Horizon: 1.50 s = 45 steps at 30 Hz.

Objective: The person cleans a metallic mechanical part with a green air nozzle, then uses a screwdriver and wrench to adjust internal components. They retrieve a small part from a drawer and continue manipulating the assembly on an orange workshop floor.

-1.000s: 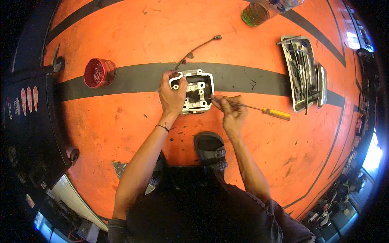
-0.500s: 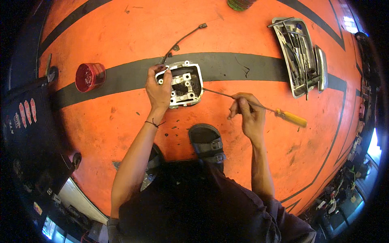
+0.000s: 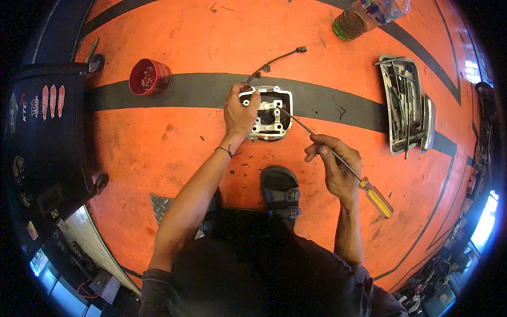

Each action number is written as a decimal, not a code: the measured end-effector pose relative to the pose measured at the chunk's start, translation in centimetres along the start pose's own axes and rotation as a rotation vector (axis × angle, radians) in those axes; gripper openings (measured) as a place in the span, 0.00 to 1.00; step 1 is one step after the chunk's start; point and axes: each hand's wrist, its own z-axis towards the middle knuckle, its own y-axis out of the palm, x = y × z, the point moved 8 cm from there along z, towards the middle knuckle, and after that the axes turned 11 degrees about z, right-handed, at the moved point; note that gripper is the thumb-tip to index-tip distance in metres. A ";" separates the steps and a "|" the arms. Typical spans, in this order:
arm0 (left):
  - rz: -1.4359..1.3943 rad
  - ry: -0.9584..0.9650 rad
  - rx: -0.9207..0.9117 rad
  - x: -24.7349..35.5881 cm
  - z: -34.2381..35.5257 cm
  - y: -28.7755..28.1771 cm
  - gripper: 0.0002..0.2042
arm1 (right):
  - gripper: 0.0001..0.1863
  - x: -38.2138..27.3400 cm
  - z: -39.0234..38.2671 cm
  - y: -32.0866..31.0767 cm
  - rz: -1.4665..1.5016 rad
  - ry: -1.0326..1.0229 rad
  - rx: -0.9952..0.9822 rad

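Observation:
A silvery metal engine cylinder head (image 3: 288, 113) lies on the orange floor in front of me, its open side up and its inside dark. My left hand (image 3: 241, 113) grips its left edge, thumb over the rim. A long thin screwdriver (image 3: 376, 198) with a yellow handle lies slantwise in my right hand (image 3: 340, 166), pinched along its shaft between thumb and fingers. Its tip reaches over the right rim to the raised posts inside the head; whether it touches them I cannot tell. A black cable (image 3: 274, 61) with a plug end runs out beyond my left fingers.
Left of the head stands a red tub (image 3: 150, 77). At the right, a metal tray (image 3: 393, 134) holds several long tools. A clear bottle (image 3: 350, 25) with green liquid is at the far right. A dark wheeled cabinet (image 3: 53, 137) borders the left side. My sandal (image 3: 280, 185) is close below the head.
The screwdriver's tip has gone from the head's right rim to the posts inside it, and its handle has swung toward me. My left hand keeps its hold. The whole view has shifted.

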 end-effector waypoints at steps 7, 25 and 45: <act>-0.029 -0.018 0.007 0.0 -0.1 0.0 0.17 | 0.08 1.2 1.6 0.9 -0.061 -0.105 0.184; 0.000 0.014 0.009 0.2 0.0 -0.1 0.15 | 0.08 6.1 3.2 3.2 -0.282 -0.112 0.132; -0.020 0.000 0.013 0.3 -0.2 0.0 0.15 | 0.07 5.5 4.3 4.2 -0.195 -0.215 -0.073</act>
